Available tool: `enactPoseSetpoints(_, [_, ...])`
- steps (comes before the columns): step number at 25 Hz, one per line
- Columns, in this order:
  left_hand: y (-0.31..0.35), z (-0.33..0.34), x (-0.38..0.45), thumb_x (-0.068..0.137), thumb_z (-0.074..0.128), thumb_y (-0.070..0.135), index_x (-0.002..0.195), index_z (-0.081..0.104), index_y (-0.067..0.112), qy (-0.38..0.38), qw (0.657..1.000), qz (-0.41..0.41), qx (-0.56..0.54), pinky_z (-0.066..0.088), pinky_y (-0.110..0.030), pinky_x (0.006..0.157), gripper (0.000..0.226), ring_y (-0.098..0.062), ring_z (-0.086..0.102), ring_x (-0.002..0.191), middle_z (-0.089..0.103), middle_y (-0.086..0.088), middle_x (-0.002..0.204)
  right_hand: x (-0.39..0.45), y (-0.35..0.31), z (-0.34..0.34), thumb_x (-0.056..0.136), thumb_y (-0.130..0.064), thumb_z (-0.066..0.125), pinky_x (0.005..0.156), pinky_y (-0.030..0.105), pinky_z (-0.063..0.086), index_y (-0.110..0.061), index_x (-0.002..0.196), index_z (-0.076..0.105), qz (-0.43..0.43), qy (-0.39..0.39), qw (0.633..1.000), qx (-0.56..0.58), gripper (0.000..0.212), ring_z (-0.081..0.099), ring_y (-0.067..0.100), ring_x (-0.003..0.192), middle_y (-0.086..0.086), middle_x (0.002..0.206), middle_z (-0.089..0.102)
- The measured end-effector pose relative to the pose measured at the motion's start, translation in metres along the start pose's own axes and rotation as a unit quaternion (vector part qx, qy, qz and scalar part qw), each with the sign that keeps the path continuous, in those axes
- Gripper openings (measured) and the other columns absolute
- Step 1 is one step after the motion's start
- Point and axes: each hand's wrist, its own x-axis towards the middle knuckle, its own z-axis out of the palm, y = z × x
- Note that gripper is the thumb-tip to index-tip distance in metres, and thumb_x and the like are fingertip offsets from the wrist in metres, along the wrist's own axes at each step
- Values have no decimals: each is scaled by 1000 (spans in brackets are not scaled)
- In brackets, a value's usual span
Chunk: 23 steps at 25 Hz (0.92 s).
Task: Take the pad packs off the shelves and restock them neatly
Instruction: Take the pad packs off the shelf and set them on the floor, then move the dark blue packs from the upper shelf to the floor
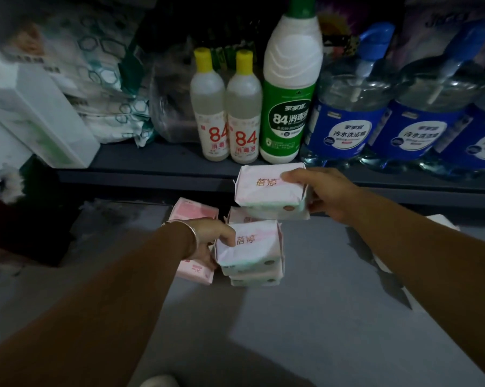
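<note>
Head view: two bare arms are reached toward a low grey shelf [319,275] on which pad packs are gathered. A white pack [269,185] with orange lettering is held in the air by the right hand [323,191], just in front of the edge of the upper shelf [151,163]; the grip is closed on it, with the thumb laid over the top face and the fingers curled round the side at 3 o'clock. Directly below, at 6 o'clock from that pack, a stack [251,252] of the same white packs is seen on the low shelf, and its top pack is pinched at the 9 o'clock edge by the left hand [210,238], thumb on top and fingers down the side. A bracelet [186,229] is worn on the left wrist. Pink packs [193,210] are lying beside the stack at 9 o'clock, partly hidden by the left hand. On the upper shelf, at 12 o'clock from the held pack, two small bottles [227,107] with yellow caps and a red "84" are stood beside a taller green bottle [290,90]. Blue jugs [347,115] are lined up at 2 o'clock, and white boxes [34,115] are seen at 10 o'clock.
</note>
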Motion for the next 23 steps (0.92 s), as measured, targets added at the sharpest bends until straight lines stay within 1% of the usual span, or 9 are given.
enactPoseSetpoints(3, [3, -8, 1, 87, 45, -5, 96, 59, 2, -14, 1000, 5, 15, 45, -51, 95, 19, -34, 55, 102, 59, -12, 104, 4, -1, 12, 76, -24, 75, 66, 35, 55, -1, 111, 59, 4, -18, 1000, 10, 44, 66, 25, 85, 15, 103, 69])
enactPoseSetpoints(7, [3, -9, 7, 82, 47, -15, 108, 59, 0, -33, 999, 37, 10, 44, -43, 93, 32, -29, 50, 98, 56, -19, 106, 8, 1, 29, 75, -22, 77, 74, 38, 57, 8, 113, 60, 7, -28, 1000, -1, 51, 67, 31, 94, 20, 107, 68])
enactPoseSetpoints(10, [2, -10, 5, 83, 48, -18, 107, 62, 2, -19, 998, 51, -19, 47, -43, 90, 35, -32, 57, 108, 64, -17, 108, 13, 9, 38, 78, -25, 75, 74, 39, 56, 7, 105, 62, 12, -16, 999, -29, 45, 64, 26, 84, 19, 103, 66])
enactPoseSetpoints(13, [6, -12, -4, 85, 50, -16, 76, 54, 10, 6, 999, 33, -13, 46, -45, 90, 27, -27, 59, 87, 67, -8, 76, 23, 17, 39, 80, -38, 72, 71, 40, 54, 1, 115, 57, 38, 55, 993, -93, 55, 61, 29, 95, 16, 113, 60])
enactPoseSetpoints(15, [10, -15, -9, 85, 53, -13, 71, 45, 14, 30, 999, 31, -1, 42, -47, 100, 32, -23, 56, 83, 57, -6, 76, 25, 16, 37, 84, -33, 69, 77, 42, 56, 1, 111, 57, 40, 92, 988, -115, 45, 61, 32, 95, 18, 111, 58])
enactPoseSetpoints(17, [13, -17, -11, 84, 58, -10, 99, 55, 11, 39, 998, 43, 18, 39, -46, 104, 27, -29, 58, 104, 60, -11, 99, 19, 9, 33, 87, -24, 65, 85, 44, 55, 0, 93, 59, 19, 103, 981, -163, 25, 63, 33, 92, 20, 104, 61])
enactPoseSetpoints(19, [20, -19, -12, 80, 64, -6, 139, 36, 9, 46, 997, 61, 32, 45, -41, 97, 67, -29, 52, 118, 50, -13, 133, 11, 1, 28, 90, -16, 57, 91, 41, 52, 1, 93, 61, -28, 92, 952, -292, 18, 62, 34, 101, 20, 108, 64])
enactPoseSetpoints(21, [29, -18, -18, 78, 68, 0, 144, 31, 10, 76, 988, 96, 90, 50, -38, 92, 76, -26, 51, 117, 47, -12, 137, -6, -12, 27, 92, -11, 49, 94, 37, 50, 0, 109, 64, -90, 65, 899, -425, 26, 58, 31, 109, 16, 116, 63])
enactPoseSetpoints(23, [42, -18, -33, 79, 68, 3, 137, 42, 8, 120, 971, 141, 153, 48, -36, 91, 64, -28, 53, 116, 53, -14, 131, -25, -27, 28, 90, -6, 49, 99, 38, 46, -4, 120, 62, -156, 37, 847, -506, 33, 54, 32, 116, 16, 125, 60])
